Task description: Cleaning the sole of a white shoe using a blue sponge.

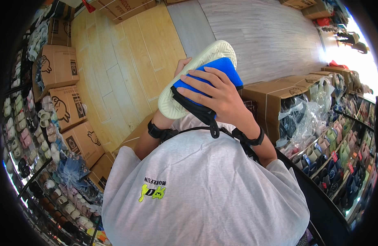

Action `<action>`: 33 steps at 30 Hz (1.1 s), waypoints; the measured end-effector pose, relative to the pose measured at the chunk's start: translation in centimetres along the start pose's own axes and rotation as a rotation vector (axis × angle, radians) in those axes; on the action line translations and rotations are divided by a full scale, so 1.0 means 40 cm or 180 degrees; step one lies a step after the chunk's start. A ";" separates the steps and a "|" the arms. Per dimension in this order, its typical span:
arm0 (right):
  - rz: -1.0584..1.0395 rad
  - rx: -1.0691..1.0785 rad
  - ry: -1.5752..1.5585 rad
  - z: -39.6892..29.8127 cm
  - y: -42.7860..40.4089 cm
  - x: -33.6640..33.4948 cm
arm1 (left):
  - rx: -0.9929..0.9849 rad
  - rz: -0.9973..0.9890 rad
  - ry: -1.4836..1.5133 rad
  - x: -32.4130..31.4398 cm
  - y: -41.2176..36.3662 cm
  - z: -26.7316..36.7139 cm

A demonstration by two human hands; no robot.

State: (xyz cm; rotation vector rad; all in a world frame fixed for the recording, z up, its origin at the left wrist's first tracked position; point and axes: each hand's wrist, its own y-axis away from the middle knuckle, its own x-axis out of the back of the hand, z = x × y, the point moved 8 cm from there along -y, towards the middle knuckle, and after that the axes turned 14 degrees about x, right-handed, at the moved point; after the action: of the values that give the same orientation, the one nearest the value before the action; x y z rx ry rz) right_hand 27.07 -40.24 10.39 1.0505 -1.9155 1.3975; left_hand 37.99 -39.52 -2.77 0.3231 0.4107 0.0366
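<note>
A cream-coloured shoe is held up in front of my chest, its patterned sole facing me. My left hand grips it from behind at the left side; most of that hand is hidden by the shoe. Over the sole, my right hand presses a folded blue cloth with its fingers spread. Black fabric with a hanging loop runs along the cloth's lower edge. Whether the black part belongs to the cloth I cannot tell. The shoe's upper is out of sight.
Cardboard boxes line the left side, beside racks of slippers. To the right stands an open carton with plastic-wrapped goods, near more shelved slippers. Another box lies ahead on the wood-look floor.
</note>
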 end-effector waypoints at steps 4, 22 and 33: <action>-0.0002 -0.0030 0.0016 -0.006 0.008 -0.002 | -0.0229 0.0023 -0.0387 0.000 0.000 0.000; 0.0070 -0.0143 0.0003 -0.009 0.039 -0.002 | 0.0098 -0.0117 -0.0081 -0.021 0.004 -0.017; 0.0112 -0.0196 0.0049 -0.005 0.047 0.001 | -0.0006 -0.0127 -0.0279 -0.033 -0.005 -0.008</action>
State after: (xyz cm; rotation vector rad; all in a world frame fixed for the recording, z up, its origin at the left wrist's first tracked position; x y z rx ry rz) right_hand 25.47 -39.76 9.50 0.9791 -1.9618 1.3530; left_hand 36.66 -39.76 -2.60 0.3135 0.3302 -0.0162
